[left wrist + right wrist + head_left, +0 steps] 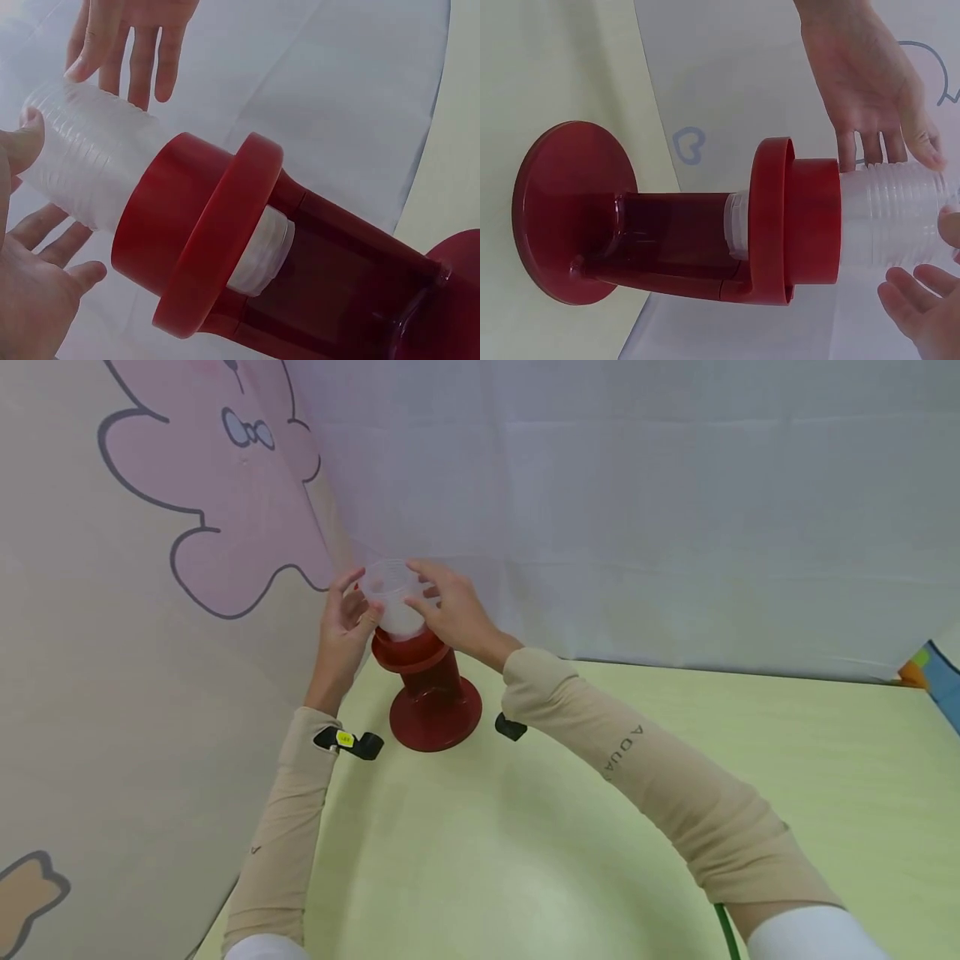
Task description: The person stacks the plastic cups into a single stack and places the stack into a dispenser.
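A stack of clear plastic cups (402, 610) stands in the top of a red cup dispenser (433, 714). My left hand (345, 628) holds the stack's left side, thumb and fingers spread round its upper part. From the other side my right hand (459, 614) holds it near the rim with thumb and fingertips. In the left wrist view the ribbed cup rims (82, 150) stick out above the red collar (180, 210). The lowest cup (737, 225) pokes out under the collar in the right wrist view.
The dispenser's round base sits on a pale green table (480, 860) near its back left corner. A cartoon-printed wall (150, 693) rises close on the left, and a white sheet (675, 527) hangs behind. A green strip (726, 931) shows beneath the right arm.
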A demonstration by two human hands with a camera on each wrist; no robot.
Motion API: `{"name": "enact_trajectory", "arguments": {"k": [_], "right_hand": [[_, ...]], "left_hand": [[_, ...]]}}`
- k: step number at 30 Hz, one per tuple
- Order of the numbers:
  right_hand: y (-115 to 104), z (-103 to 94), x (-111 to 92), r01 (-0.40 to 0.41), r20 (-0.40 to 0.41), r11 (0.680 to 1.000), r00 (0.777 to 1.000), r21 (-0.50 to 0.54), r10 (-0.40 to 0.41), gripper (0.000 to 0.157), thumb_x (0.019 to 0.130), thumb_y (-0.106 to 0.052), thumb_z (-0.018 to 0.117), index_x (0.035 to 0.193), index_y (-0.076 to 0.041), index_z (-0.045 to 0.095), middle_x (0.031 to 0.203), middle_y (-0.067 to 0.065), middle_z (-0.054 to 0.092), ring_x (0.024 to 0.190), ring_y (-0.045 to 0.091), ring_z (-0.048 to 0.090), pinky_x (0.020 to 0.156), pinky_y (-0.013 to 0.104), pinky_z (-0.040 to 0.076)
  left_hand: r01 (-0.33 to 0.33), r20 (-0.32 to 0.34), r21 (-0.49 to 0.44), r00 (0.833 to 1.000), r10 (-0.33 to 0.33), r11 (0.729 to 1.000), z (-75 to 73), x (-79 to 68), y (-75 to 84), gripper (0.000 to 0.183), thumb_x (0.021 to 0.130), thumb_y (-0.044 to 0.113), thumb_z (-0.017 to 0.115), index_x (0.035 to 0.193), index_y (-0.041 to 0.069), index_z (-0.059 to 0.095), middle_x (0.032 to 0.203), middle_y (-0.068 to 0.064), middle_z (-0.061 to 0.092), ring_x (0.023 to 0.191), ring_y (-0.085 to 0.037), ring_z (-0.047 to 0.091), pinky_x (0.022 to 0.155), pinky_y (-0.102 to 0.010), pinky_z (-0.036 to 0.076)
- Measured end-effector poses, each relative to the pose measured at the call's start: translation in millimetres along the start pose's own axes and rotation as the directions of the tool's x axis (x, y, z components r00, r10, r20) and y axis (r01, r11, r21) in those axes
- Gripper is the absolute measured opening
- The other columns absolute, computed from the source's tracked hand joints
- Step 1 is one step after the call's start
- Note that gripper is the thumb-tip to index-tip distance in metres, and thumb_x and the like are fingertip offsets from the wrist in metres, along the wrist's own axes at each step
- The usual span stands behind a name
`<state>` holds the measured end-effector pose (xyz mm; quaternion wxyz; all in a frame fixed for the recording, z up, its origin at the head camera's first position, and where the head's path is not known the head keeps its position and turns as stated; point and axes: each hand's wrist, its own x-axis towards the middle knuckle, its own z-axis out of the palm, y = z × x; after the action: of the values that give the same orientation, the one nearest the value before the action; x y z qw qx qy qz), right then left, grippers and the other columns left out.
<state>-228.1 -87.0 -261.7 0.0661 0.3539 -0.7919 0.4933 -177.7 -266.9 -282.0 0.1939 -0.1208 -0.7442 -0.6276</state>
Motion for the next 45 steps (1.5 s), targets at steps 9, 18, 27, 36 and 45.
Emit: {"name": "enact_trajectory", "arguments": {"k": [9, 18, 27, 36, 45], "right_hand": [[4.3, -0.5, -2.6, -0.009, 0.003, 1.0, 1.0, -0.003, 0.009, 0.05, 0.094, -0.018, 0.059, 0.14, -0.007, 0.044, 0.136, 0.012, 0.05, 0.108, 0.026, 0.06, 0.09, 0.03, 0.051], [6.9, 0.6, -6.7, -0.014, 0.056, 0.999, 0.998, -0.045, 0.016, 0.055, 0.095, -0.02, 0.058, 0.143, -0.004, 0.038, 0.139, 0.014, 0.046, 0.113, 0.027, 0.057, 0.095, 0.036, 0.049], [13.4, 1.9, -12.3, -0.006, 0.105, 0.993, 0.994, -0.117, 0.018, 0.058, 0.095, -0.022, 0.058, 0.143, 0.0, 0.036, 0.141, 0.012, 0.045, 0.121, 0.023, 0.047, 0.102, 0.028, 0.04], [23.9, 4.6, -17.5, 0.014, 0.116, 0.999, 0.993, -0.048, -0.008, 0.05, 0.093, -0.016, 0.06, 0.139, -0.004, 0.044, 0.131, 0.009, 0.054, 0.119, 0.02, 0.05, 0.099, 0.033, 0.045], [29.4, 9.1, -22.1, 0.035, 0.152, 0.995, 0.988, -0.097, -0.02, 0.048, 0.094, -0.018, 0.06, 0.137, -0.004, 0.045, 0.124, 0.007, 0.056, 0.112, 0.02, 0.051, 0.095, 0.027, 0.045]], "left_hand": [[-0.029, 0.005, 0.038, 1.0, 0.029, 0.999, 2.4, -0.9, -1.3, 0.051, 0.093, 0.009, 0.059, 0.14, 0.013, 0.038, 0.132, -0.022, 0.047, 0.12, -0.029, 0.046, 0.106, -0.041, 0.038], [-0.002, -0.003, 0.07, 1.0, 0.002, 0.998, 4.4, -2.4, -6.0, 0.052, 0.093, 0.011, 0.06, 0.14, 0.01, 0.039, 0.135, -0.021, 0.045, 0.124, -0.03, 0.044, 0.11, -0.042, 0.032], [0.008, 0.006, 0.094, 1.0, -0.008, 0.996, 6.0, -6.5, -13.3, 0.054, 0.091, 0.007, 0.061, 0.14, 0.001, 0.038, 0.132, -0.025, 0.047, 0.121, -0.031, 0.044, 0.112, -0.051, 0.024], [0.04, -0.012, 0.165, 0.999, -0.038, 0.986, 0.0, -3.8, -41.3, 0.055, 0.091, 0.014, 0.064, 0.141, 0.009, 0.042, 0.131, -0.016, 0.049, 0.123, -0.028, 0.044, 0.112, -0.046, 0.027], [0.092, -0.034, 0.166, 0.996, -0.087, 0.982, 2.2, -6.7, -33.2, 0.053, 0.091, 0.013, 0.064, 0.139, 0.002, 0.044, 0.134, -0.019, 0.047, 0.127, -0.029, 0.04, 0.112, -0.046, 0.027]]}}
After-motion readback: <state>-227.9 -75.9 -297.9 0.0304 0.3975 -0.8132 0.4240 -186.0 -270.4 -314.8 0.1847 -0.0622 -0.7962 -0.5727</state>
